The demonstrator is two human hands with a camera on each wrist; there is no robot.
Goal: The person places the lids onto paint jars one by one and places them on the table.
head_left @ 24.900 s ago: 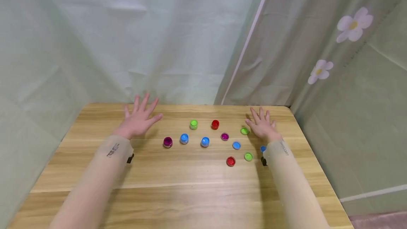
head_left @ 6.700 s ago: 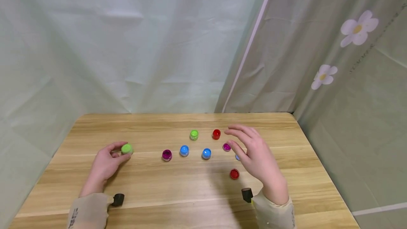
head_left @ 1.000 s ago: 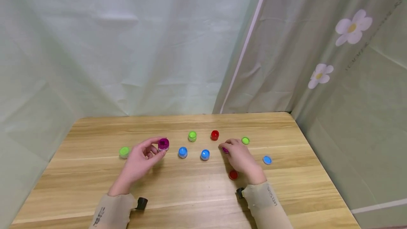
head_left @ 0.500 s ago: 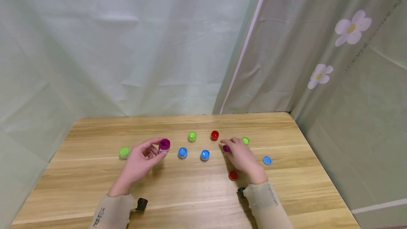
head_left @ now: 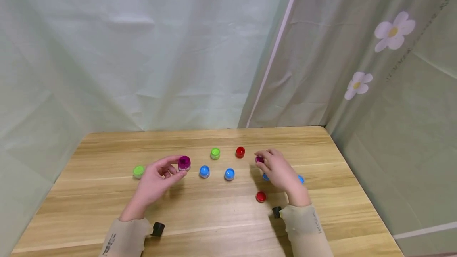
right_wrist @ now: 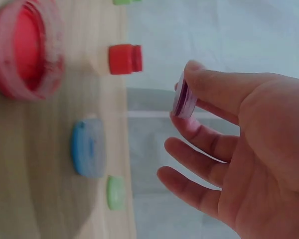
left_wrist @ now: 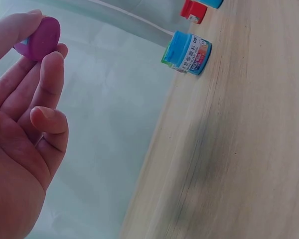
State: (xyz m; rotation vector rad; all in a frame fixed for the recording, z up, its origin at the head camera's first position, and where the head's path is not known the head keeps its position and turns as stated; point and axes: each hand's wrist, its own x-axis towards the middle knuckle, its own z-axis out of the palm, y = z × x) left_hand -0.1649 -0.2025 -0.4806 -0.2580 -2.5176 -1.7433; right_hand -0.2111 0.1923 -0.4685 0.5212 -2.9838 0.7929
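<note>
My left hand (head_left: 154,181) holds a small purple paint jar (head_left: 184,164) between thumb and fingertips, raised above the table. In the left wrist view that purple jar (left_wrist: 42,40) shows at the thumb tip. Pinched between the thumb and index finger of my right hand (head_left: 280,171) is a purple lid (head_left: 259,159). The right wrist view has this lid (right_wrist: 185,97) edge-on, off the table, with the other fingers loosely bent. Between the hands stand two blue jars (head_left: 204,171), a green jar (head_left: 215,153) and a red jar (head_left: 240,152).
A green jar with a green top (head_left: 138,171) stands left of my left hand. A red lid (head_left: 261,196) and two blue lids (head_left: 301,179) lie near my right hand. The right wrist view shows a green lid (right_wrist: 115,192). A curtain hangs behind the wooden table (head_left: 214,225).
My right hand has lifted the purple lid and moved slightly right and back with it. The left hand keeps the purple jar nearly still. Earlier, it was at the green jar on the left.
</note>
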